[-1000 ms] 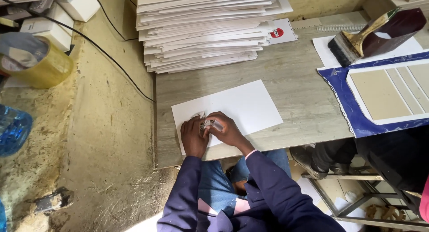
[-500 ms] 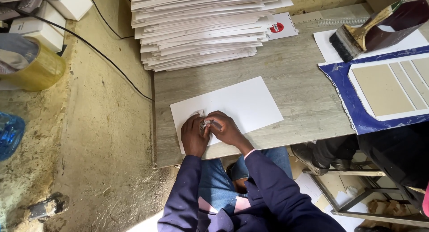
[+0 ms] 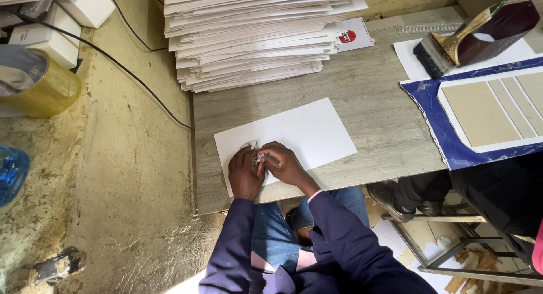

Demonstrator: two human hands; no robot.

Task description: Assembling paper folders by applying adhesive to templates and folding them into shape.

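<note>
White sheet is lying at the centre of the frame on the grey wood-grain table, its near-left corner sitting under both hands. I am seeing the left hand resting knuckles-up on that corner, fingers curled, and the right hand pressing in beside it, the two touching. Between them a small pale, crumpled object is showing; the fingers of both hands are closing around it, but it is too small and too covered for me to say what it is or how firmly it is being pinched. The palms are facing away from the camera.

The tall stack of white boards at the upper centre is running out past the top edge of the frame. At the right, the blue sheet with tan panels is being cut off by the frame edge, and the brush is leaning on a dark red box at the upper right. At the lower right, a dark figure is partly hidden under the table edge.

The sheet's near edge is lying close to the table's front edge. Bare table is lying open between the sheet and the stack, and again between the sheet and the blue sheet. Left of the table, the rough yellow surface is carrying a black cable.
</note>
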